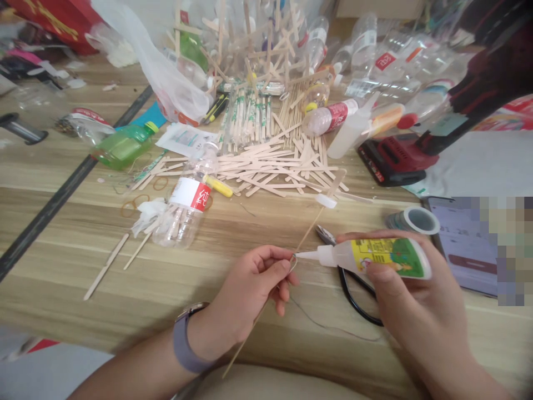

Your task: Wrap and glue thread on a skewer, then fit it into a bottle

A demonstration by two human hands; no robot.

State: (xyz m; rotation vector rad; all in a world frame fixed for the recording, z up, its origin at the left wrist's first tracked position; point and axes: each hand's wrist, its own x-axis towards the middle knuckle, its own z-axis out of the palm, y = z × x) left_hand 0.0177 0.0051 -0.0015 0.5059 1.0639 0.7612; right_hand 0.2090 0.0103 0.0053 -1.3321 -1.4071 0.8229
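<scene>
My left hand (250,289), with a watch on the wrist, pinches a thin bamboo stick (311,226) that runs slantwise through the fingers. A small thread or wire loop (293,263) shows at the fingertips, and a thin strand trails over the table. At the stick's far end are a white piece (326,200) and a flat wooden strip (338,181). My right hand (420,305) is closed around a glue bottle (387,258) with a yellow and green label. Its nozzle points left, its tip at or very near the loop. Black-handled pliers (352,294) lie beneath the bottle.
Wooden craft sticks (266,166) are piled mid-table, with several plastic bottles behind. A labelled bottle (189,200) holding sticks stands left, near a green bottle (125,145). To the right are a red-and-black power tool (400,158), a wire spool (416,220) and a phone (458,239).
</scene>
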